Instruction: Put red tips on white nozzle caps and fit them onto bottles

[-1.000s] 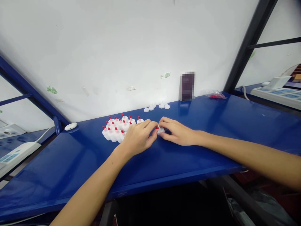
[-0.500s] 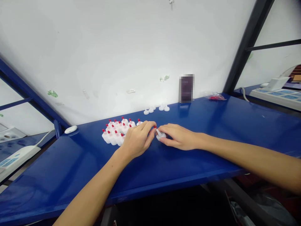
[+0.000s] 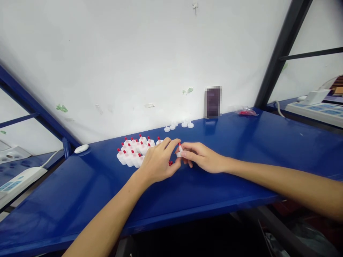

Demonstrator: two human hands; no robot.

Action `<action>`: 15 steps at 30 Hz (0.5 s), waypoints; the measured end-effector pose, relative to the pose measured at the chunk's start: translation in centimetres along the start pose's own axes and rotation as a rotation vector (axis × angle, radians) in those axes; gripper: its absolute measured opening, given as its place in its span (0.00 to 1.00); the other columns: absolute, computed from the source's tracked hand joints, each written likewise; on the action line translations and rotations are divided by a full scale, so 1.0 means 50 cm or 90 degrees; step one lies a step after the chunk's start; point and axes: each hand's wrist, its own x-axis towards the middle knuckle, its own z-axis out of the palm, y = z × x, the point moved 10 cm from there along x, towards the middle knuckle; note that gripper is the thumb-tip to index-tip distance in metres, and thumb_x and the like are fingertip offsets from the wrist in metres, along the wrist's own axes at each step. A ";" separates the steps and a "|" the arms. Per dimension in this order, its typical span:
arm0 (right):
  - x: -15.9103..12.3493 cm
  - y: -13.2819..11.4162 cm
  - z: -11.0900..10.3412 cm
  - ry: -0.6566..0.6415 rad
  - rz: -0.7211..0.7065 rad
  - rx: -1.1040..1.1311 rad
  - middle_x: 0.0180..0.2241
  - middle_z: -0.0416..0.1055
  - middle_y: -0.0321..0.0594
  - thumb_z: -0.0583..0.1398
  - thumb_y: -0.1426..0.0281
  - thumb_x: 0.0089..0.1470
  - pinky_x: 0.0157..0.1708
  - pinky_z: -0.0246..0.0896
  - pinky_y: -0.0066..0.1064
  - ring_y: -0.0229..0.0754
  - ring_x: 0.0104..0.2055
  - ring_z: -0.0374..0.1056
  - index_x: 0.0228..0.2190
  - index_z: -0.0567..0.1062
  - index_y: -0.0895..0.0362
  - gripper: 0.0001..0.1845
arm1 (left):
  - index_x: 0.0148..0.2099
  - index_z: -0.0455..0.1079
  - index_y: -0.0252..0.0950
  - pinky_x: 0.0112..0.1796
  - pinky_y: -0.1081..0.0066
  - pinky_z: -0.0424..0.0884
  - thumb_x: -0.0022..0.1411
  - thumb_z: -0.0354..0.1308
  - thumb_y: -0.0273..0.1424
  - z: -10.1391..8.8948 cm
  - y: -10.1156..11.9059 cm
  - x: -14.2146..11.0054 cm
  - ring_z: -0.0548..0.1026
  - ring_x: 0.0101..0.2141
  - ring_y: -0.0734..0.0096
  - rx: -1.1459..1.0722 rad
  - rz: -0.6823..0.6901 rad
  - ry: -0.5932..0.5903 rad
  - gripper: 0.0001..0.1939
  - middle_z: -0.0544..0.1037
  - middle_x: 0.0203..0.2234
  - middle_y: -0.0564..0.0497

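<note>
My right hand pinches a white nozzle cap between thumb and fingers, in the middle of the blue table. A small red tip cap sits on the nozzle's upper end. My left hand curls round the same piece from the left, its index fingertip at the red tip and its thumb near the white base. A few small red caps show between the left thumb and palm; whether they are held or lie on the table I cannot tell. Beside the left hand stand several white bottles with red tips.
Several white nozzle caps stand by the wall. A clear bag with red pieces lies at the back right, near a blurred dark rectangle. A white oval case is on the blue table at left. Power strips flank it.
The nozzle cap has been raised and turned upright in my right hand, and the red tip is now on it. My left thumb has dropped lower and away from the index finger.
</note>
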 end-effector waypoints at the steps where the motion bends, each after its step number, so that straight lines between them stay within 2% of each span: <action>1: 0.000 0.000 0.006 -0.011 0.004 0.016 0.27 0.67 0.33 0.54 0.54 0.65 0.30 0.60 0.29 0.36 0.27 0.65 0.33 0.67 0.57 0.18 | 0.58 0.62 0.37 0.30 0.69 0.69 0.63 0.54 0.33 0.001 -0.002 0.000 0.76 0.35 0.65 0.013 -0.004 0.002 0.21 0.74 0.43 0.47; 6: 0.001 -0.011 0.006 -0.013 -0.011 -0.034 0.25 0.65 0.31 0.61 0.55 0.60 0.27 0.54 0.27 0.34 0.26 0.59 0.33 0.68 0.57 0.17 | 0.54 0.65 0.35 0.27 0.70 0.67 0.63 0.54 0.34 0.002 -0.003 0.002 0.75 0.32 0.67 0.020 0.007 0.006 0.18 0.75 0.42 0.46; 11: 0.003 -0.008 0.002 -0.028 -0.010 -0.089 0.24 0.64 0.30 0.57 0.55 0.63 0.27 0.55 0.28 0.35 0.25 0.60 0.33 0.67 0.57 0.17 | 0.57 0.64 0.34 0.32 0.68 0.71 0.67 0.50 0.34 0.010 -0.002 0.002 0.75 0.34 0.65 0.016 0.011 -0.014 0.18 0.75 0.43 0.45; 15: 0.005 -0.020 -0.003 -0.015 -0.086 -0.211 0.25 0.63 0.32 0.53 0.60 0.66 0.28 0.53 0.28 0.35 0.26 0.58 0.31 0.65 0.56 0.15 | 0.56 0.65 0.34 0.33 0.68 0.71 0.67 0.49 0.31 0.015 -0.002 0.002 0.75 0.35 0.65 0.021 0.003 -0.030 0.17 0.75 0.44 0.45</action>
